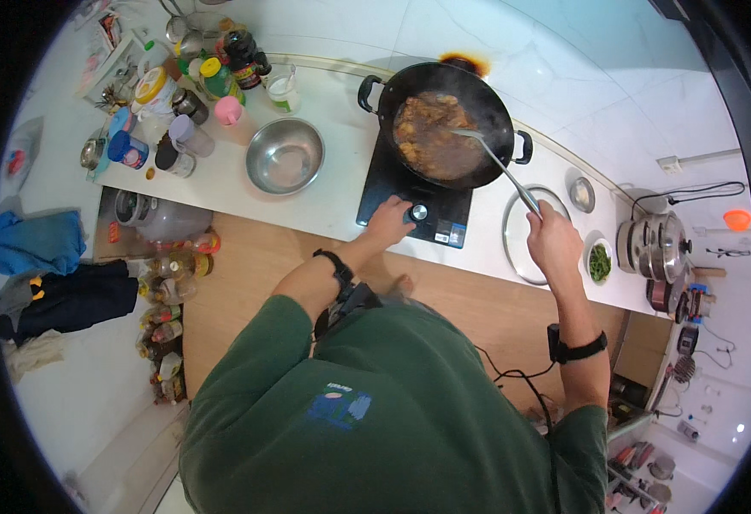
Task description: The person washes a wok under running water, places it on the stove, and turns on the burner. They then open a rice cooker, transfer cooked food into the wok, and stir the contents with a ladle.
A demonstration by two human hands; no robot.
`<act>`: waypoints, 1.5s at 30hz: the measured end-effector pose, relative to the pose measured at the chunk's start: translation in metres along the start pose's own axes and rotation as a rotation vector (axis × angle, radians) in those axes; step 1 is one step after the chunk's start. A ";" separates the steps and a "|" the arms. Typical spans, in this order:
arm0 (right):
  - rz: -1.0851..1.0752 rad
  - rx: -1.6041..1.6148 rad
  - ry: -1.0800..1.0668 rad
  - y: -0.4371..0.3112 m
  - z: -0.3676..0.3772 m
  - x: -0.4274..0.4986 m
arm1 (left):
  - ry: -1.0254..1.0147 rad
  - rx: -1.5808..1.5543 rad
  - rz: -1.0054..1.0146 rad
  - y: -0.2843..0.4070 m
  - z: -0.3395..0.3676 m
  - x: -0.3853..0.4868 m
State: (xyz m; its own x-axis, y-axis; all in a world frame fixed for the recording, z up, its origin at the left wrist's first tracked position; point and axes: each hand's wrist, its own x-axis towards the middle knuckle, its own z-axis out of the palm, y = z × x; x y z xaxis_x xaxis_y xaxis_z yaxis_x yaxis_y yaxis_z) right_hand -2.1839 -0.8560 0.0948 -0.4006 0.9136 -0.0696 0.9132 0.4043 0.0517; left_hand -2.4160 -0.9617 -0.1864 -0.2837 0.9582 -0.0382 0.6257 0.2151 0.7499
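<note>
A black two-handled wok (501,109) sits on a black induction cooker (375,186). Inside it, chunks of food (436,128) lie in brown sauce, and steam rises. My right hand (554,241) grips the handle of a metal spatula (510,177), whose head rests in the food. At the cooker's front, my left hand (388,221) has its thumb and a finger at the left side of the round control knob (418,212). A glass lid (523,250) with a metal rim lies on the white counter (337,212), partly behind my right hand.
A steel bowl (285,156) stands left of the cooker, with several jars and bottles beyond it. To the right are a dish of chopped greens (599,262), a small metal bowl (582,194) and a steamer pot (655,247). A black cable (529,379) hangs by my right arm.
</note>
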 end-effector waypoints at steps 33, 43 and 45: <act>-0.070 -0.099 -0.166 -0.006 -0.012 -0.022 | 0.052 -0.070 0.182 -0.017 0.023 0.014; 0.029 -0.010 -0.140 -0.049 0.034 0.038 | 0.241 -0.207 -0.054 -0.052 -0.061 -0.065; 0.043 0.005 -0.123 -0.045 0.029 0.039 | 0.240 -0.180 -0.126 -0.063 -0.076 -0.081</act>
State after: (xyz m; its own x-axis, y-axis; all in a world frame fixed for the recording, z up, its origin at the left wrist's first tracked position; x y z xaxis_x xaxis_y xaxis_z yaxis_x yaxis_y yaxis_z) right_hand -2.2382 -0.8393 0.0605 -0.3490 0.9179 -0.1890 0.9299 0.3642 0.0520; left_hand -2.4881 -1.0671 -0.1801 -0.5274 0.8496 0.0020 0.4418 0.2722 0.8548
